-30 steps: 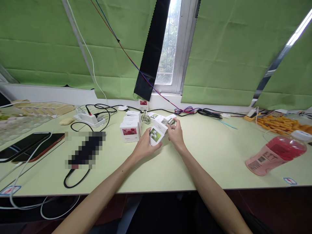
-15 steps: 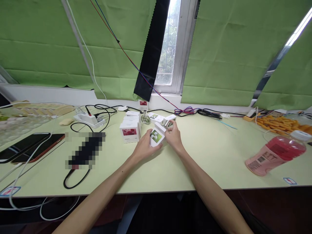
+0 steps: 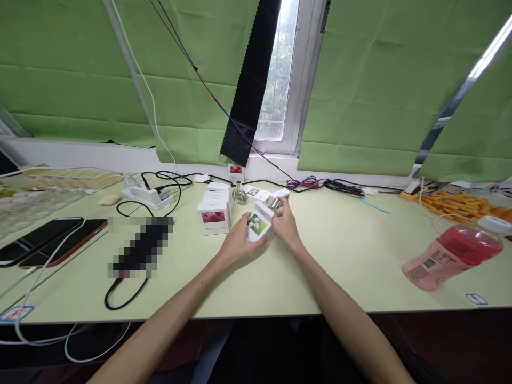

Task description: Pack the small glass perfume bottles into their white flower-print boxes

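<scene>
My left hand (image 3: pixel 237 242) grips a small white box with a white-flower picture (image 3: pixel 258 225), held just above the pale green table (image 3: pixel 352 256). My right hand (image 3: pixel 285 226) is closed at the box's open top, its fingers around a small shiny bottle (image 3: pixel 275 202) at the mouth of the box. Behind and to the left stand stacked white boxes with a red-flower picture (image 3: pixel 213 217). A round glass bottle (image 3: pixel 239 195) and more flower boxes (image 3: pixel 256 193) lie beyond my hands.
Two phones (image 3: pixel 48 240) with cables lie at the left, with a pixelated dark object (image 3: pixel 140 246) beside them and a power strip (image 3: pixel 148 196) behind. A pink bottle on its side (image 3: pixel 452 256) rests at the right, orange snacks (image 3: pixel 460 204) behind it. Cables run along the window sill.
Both hands drew slightly closer together and lower; the shiny bottle in my right hand moved toward the open top of the box.
</scene>
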`<state>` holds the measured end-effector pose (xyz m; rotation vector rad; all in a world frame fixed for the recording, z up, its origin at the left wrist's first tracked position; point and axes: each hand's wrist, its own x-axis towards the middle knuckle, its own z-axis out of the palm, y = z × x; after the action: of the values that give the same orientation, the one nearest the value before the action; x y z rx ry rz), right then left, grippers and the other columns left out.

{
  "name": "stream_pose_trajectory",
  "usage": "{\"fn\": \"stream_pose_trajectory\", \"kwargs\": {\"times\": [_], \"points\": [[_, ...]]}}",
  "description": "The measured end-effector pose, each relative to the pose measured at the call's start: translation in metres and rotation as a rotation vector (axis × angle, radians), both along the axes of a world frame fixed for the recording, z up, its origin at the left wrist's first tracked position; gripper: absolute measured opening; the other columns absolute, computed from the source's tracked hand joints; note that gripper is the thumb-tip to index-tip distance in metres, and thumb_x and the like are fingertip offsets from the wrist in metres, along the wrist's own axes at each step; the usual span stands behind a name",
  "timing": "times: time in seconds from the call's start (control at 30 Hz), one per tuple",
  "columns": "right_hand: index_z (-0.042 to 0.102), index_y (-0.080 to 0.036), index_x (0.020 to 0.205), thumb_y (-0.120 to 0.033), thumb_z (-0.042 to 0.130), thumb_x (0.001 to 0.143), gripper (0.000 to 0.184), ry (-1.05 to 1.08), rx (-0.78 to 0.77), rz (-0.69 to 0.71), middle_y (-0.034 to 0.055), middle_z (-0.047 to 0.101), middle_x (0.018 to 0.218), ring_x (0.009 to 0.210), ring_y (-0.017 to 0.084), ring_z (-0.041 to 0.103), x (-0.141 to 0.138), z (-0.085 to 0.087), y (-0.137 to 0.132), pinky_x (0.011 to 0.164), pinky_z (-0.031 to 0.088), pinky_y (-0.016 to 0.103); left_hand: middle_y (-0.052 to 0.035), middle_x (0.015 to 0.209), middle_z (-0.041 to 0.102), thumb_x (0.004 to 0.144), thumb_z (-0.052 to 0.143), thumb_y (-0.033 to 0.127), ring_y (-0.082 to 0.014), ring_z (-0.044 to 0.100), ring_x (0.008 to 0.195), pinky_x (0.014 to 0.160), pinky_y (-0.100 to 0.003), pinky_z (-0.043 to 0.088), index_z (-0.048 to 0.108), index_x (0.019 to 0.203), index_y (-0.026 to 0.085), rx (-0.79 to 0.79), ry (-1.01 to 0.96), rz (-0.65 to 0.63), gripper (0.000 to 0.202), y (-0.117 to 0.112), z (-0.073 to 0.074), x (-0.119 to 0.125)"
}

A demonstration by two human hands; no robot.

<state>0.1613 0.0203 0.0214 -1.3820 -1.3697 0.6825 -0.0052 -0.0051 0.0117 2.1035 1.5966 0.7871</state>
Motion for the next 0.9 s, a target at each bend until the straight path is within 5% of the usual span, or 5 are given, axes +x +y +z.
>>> {"fn": "stream_pose_trajectory", "kwargs": {"times": [0.6,0.9], "points": [[0.048,-0.020,0.139,-0.022,0.053,0.082,0.056,-0.002,-0.010,-0.003,-0.0012,0.060,0.075,0.069,0.020,0.062,0.0001,0.0034,-0.0017,0.065,0.049,0.029,-0.0155,0.139,0.059,0.080,0.062,0.071,-0.0354,0.060,0.121,0.090,-0.041,0.049,0.036,0.149,0.021,-0.020,-0.035,-0.013,0.089,-0.0026,0.0026,0.0003],[0.053,-0.020,0.136,-0.026,0.055,0.082,0.054,-0.006,0.053,-0.019,-0.0018,0.062,0.073,0.070,0.021,0.063,-0.0011,-0.0007,0.0017,0.071,0.049,0.031,-0.0124,0.131,0.063,0.086,0.054,0.069,-0.0317,0.062,0.116,0.094,-0.041,0.049,0.041,0.142,0.024,-0.014,-0.163,0.007,0.073,0.0053,-0.0045,-0.0037]]}}
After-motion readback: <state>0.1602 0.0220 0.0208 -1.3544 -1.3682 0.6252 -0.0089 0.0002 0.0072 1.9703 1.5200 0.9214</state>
